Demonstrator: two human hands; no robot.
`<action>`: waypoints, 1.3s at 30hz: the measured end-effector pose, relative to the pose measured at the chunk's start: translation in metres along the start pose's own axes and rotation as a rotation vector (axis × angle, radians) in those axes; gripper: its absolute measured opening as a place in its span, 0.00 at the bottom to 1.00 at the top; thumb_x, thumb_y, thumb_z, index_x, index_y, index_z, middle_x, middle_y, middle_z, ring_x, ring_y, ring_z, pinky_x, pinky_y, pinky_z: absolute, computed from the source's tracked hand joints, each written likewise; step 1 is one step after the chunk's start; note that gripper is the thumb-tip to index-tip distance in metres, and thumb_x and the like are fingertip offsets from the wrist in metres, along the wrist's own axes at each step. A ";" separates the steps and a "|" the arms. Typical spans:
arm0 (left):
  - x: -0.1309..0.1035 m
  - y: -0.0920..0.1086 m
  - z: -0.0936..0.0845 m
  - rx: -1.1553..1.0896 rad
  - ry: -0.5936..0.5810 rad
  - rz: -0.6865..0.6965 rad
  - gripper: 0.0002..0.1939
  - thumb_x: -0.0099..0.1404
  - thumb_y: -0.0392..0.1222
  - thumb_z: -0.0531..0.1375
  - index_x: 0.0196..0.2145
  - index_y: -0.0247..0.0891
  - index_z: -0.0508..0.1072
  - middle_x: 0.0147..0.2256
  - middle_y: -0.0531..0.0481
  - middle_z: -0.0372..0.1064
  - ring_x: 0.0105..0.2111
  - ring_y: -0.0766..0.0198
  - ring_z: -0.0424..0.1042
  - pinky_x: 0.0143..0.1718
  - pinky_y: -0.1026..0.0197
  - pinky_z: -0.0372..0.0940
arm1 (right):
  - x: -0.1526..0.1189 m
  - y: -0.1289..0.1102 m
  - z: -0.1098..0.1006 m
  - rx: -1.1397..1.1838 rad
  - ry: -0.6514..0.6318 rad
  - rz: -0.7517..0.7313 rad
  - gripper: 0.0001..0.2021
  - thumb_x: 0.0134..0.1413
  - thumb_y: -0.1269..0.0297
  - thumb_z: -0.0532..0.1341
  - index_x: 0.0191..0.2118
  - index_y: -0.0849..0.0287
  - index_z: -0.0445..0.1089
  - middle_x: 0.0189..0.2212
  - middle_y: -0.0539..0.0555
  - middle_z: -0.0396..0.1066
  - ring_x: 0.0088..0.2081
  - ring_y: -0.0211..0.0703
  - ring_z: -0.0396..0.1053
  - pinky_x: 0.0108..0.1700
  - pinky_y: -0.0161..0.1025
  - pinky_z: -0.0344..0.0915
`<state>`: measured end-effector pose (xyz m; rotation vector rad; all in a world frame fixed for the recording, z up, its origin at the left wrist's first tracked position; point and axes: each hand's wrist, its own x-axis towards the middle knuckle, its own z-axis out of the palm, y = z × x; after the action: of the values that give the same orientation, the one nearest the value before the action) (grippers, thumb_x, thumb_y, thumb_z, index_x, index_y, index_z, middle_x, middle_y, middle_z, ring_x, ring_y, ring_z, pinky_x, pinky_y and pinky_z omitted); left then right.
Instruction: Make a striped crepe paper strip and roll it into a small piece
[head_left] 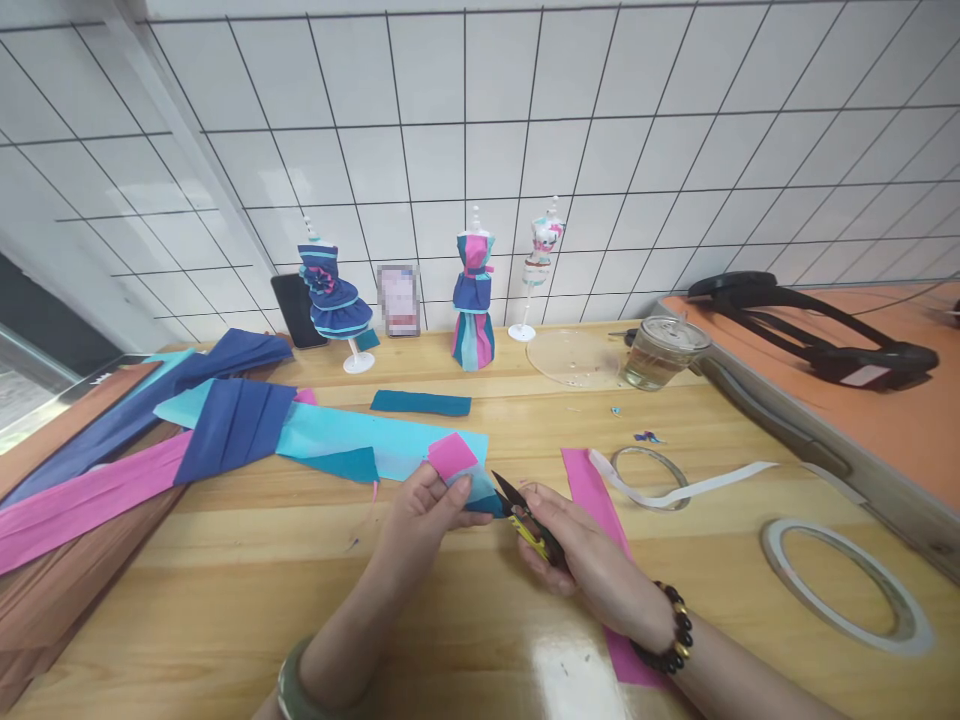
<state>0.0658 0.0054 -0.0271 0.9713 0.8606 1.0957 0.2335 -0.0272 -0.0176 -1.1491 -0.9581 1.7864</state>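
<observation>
Pinched in my left hand (429, 508) are small fabric pieces: a pink one (451, 454) on top, with light blue and dark teal below. My right hand (559, 530) is wrapped round small black and yellow snips (534, 528), whose dark blades are parted at the teal piece's right edge. Behind my left hand lies a long light blue strip (405, 441). A pink strip (592, 492) runs partly beneath my right forearm, which hides some of it.
Three small dress forms, one in a blue dress (335, 295), stand at the back beside phones. Folded fabric (97, 490) covers the left side. Tape rolls (847, 585) and a glass jar (664, 352) are at right. A teal strip (421, 403) lies mid-table.
</observation>
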 end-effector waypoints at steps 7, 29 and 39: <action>0.001 0.001 0.001 0.001 0.003 -0.004 0.14 0.55 0.43 0.63 0.38 0.33 0.70 0.30 0.49 0.73 0.31 0.64 0.72 0.33 0.58 0.72 | 0.000 0.000 0.000 0.027 0.022 0.009 0.16 0.53 0.49 0.56 0.33 0.58 0.57 0.21 0.43 0.53 0.18 0.27 0.52 0.15 0.25 0.38; 0.000 0.001 0.004 0.005 0.009 0.006 0.13 0.55 0.43 0.64 0.35 0.33 0.70 0.30 0.48 0.74 0.31 0.63 0.73 0.34 0.58 0.72 | 0.001 -0.001 -0.002 0.044 -0.016 0.038 0.17 0.50 0.48 0.58 0.31 0.55 0.55 0.16 0.41 0.50 0.16 0.28 0.43 0.15 0.26 0.35; -0.002 0.001 0.004 0.010 0.029 0.007 0.13 0.53 0.44 0.64 0.35 0.36 0.71 0.29 0.51 0.74 0.32 0.61 0.73 0.34 0.56 0.71 | 0.000 -0.001 -0.003 0.055 -0.006 0.051 0.17 0.50 0.48 0.58 0.35 0.55 0.58 0.15 0.40 0.48 0.16 0.29 0.42 0.15 0.26 0.35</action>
<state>0.0686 0.0032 -0.0250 0.9698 0.8880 1.1150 0.2359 -0.0261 -0.0178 -1.1432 -0.8851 1.8461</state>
